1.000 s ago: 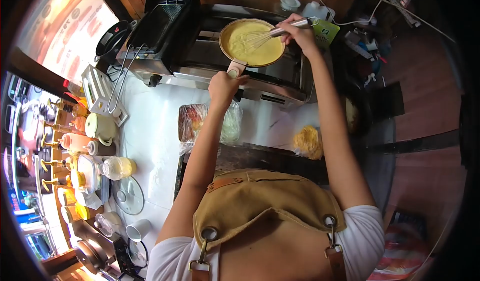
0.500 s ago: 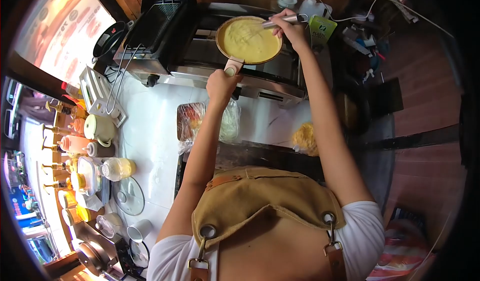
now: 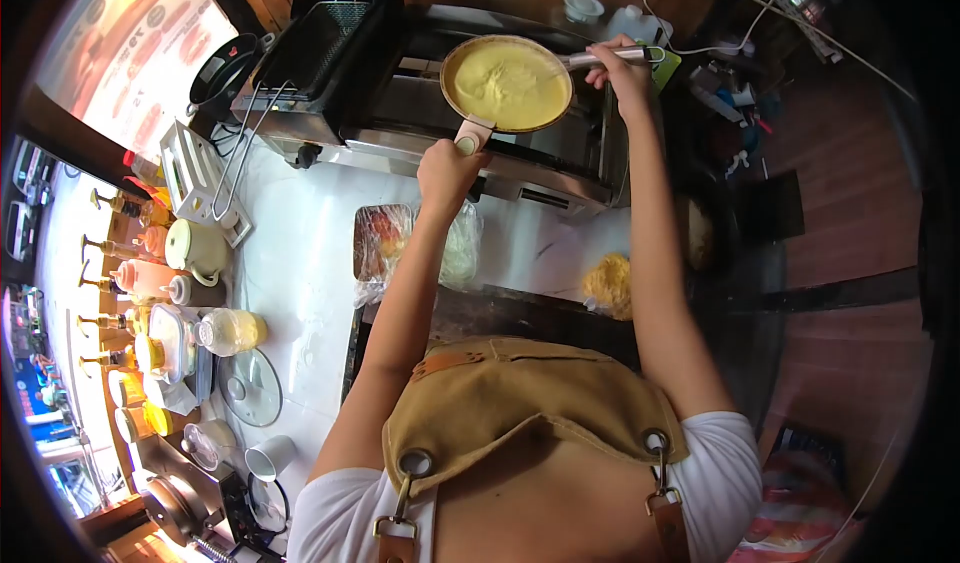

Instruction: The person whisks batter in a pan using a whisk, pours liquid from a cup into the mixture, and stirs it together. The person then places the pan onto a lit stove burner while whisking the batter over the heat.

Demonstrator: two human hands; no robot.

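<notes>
My left hand [image 3: 449,175] is wrapped round the light handle of a round pan [image 3: 472,135], which is over the stove. Thick yellow batter [image 3: 510,81] fills the pan, with a ridged swirl near its middle. My right hand [image 3: 622,71] grips the metal handle of a whisk [image 3: 600,58] at the pan's right rim. The whisk's wires are low at the batter's right side and hard to make out.
A grill [image 3: 320,48] stands left of the stove [image 3: 400,113]. On the white counter [image 3: 300,293] are plastic-wrapped food [image 3: 385,243], a yellow bagged item [image 3: 608,281], a glass lid [image 3: 250,388], a white cup [image 3: 268,457] and several bottles and jars [image 3: 232,332] at the left.
Compared with half a second ago, my right hand and the whisk have moved right, towards the pan's edge. The swirl in the batter looks different. My left hand still holds the pan.
</notes>
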